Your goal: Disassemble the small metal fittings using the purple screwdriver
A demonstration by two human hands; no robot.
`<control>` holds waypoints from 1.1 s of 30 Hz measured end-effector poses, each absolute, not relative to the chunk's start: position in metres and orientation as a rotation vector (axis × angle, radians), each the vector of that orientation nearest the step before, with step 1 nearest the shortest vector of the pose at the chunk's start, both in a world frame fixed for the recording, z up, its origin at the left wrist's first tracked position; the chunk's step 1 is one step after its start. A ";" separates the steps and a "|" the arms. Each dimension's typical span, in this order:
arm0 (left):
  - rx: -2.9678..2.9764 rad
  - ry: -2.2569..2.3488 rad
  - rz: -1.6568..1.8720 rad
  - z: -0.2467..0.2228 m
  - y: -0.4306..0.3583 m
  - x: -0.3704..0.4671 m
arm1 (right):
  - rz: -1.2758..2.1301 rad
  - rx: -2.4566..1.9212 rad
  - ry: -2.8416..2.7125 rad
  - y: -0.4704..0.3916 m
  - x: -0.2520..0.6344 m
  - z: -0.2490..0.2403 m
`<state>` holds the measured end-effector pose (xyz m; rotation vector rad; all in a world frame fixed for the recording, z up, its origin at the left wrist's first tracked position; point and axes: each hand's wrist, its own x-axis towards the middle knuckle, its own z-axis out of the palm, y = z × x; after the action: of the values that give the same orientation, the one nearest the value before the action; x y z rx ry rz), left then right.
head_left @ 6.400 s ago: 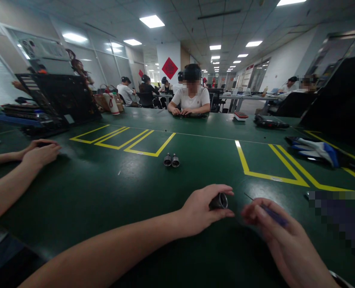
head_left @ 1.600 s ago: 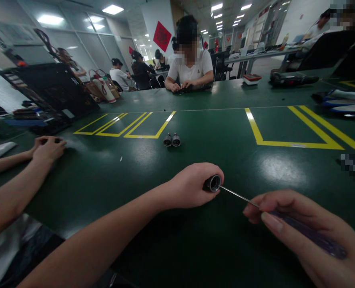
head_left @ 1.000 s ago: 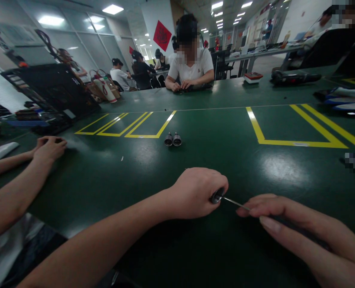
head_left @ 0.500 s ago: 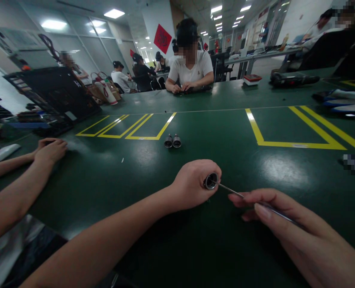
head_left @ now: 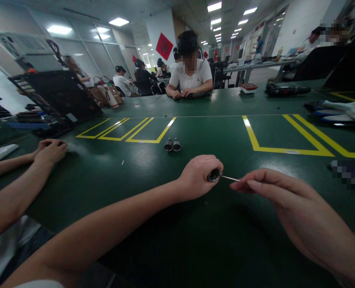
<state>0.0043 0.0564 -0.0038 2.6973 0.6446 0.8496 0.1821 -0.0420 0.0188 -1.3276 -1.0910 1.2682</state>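
The left hand (head_left: 199, 176) is curling shut around a small dark metal cylinder (head_left: 213, 175), gripping it just above the green table (head_left: 213, 132) with its open, shiny end facing the right hand (head_left: 285, 200). The right hand is pinching a thin metal rod (head_left: 229, 178) between thumb and fingertips; the rod's tip is sitting at the cylinder's mouth, though the view is too small to tell whether it is reaching inside. The rest of the tool is disappearing into the right hand's closed fingers, so its handle is not showing.

Just beyond the left hand, farther out on the table, two more small cylinders (head_left: 172, 145) are lying side by side, touching each other, beside the near edge of a box of yellow tape lines (head_left: 141, 130). A second set of yellow lines (head_left: 288, 136) is running beyond the right hand.

Well off to the left of the left hand, a co-worker's hands (head_left: 49, 150) are resting together on the table, one over the other. Far across the table, opposite both hands, a person in a white shirt (head_left: 191, 78) is sitting with both hands on something dark. Off to the right of the right hand, a blue and white item (head_left: 342, 112) is lying on the table.
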 end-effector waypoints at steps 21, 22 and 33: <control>2.690 0.666 0.837 -0.020 0.079 0.005 | 1.144 -1.424 -1.343 -0.019 0.184 0.005; 2.684 0.664 0.840 -0.020 0.079 0.005 | 1.186 -1.392 -1.289 -0.019 0.184 0.004; 2.581 0.659 0.908 -0.021 0.078 0.006 | 1.506 -1.110 -0.712 -0.014 0.181 0.000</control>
<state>0.0059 0.0776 -0.0212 2.5806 0.6590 0.9082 0.1810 -0.0143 0.0003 -1.1104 -0.7120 1.5064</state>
